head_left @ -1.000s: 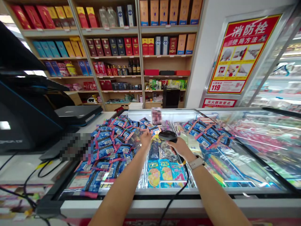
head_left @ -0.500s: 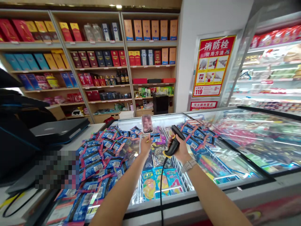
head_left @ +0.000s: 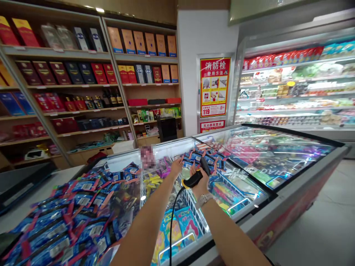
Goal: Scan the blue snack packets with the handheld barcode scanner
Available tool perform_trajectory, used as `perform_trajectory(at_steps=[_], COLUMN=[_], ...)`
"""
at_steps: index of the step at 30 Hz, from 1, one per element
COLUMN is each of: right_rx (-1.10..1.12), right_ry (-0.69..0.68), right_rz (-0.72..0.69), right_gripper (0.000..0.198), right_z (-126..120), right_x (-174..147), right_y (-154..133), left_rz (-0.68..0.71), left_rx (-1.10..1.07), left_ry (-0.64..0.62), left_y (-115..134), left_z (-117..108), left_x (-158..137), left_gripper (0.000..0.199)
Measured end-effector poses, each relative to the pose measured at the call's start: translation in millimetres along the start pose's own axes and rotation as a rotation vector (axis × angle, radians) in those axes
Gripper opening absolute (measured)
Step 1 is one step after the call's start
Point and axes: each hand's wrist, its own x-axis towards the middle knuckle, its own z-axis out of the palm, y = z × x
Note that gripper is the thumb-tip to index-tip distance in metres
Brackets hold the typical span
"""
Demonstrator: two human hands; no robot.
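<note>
My right hand (head_left: 202,181) is wrapped around a black and yellow barcode scanner (head_left: 193,178), whose cable hangs down in front of the freezer. My left hand (head_left: 176,167) reaches out over the glass with its fingers stretched, at the left edge of a smaller pile of blue snack packets (head_left: 212,159). Whether the fingertips touch a packet is hard to see. A much larger heap of the same blue and pink packets (head_left: 83,201) covers the glass on the left. A blurred-out patch, where a phone showed before, stands at the glass's back edge.
The glass-topped chest freezer (head_left: 263,207) holds wire baskets of colourful packs. A laptop-like device (head_left: 24,184) sits on the counter at left. Behind are shelves of boxed bottles (head_left: 88,73), a red fire-hydrant poster (head_left: 215,88) and a lit refrigerated display (head_left: 299,90).
The view has turned right. My left hand has moved right, from a single packet near the phone to the smaller pile. My right hand keeps the scanner, now tilted lower.
</note>
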Motion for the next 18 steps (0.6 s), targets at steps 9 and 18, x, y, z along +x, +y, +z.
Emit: perform_trajectory(at_steps=[9, 18], right_rx=[-0.104, -0.051], right_ry=[0.091, 0.01], right_rz=[-0.129, -0.039], right_gripper=[0.022, 0.006], right_z=[1, 8], right_x=[12, -2], right_y=[24, 13], left_rz=[0.044, 0.052], left_rx=[0.052, 0.03], left_ry=[0.008, 0.063], left_y=[-2, 14], left_z=[-1, -24], left_x=[12, -3], left_gripper=[0.021, 0.023])
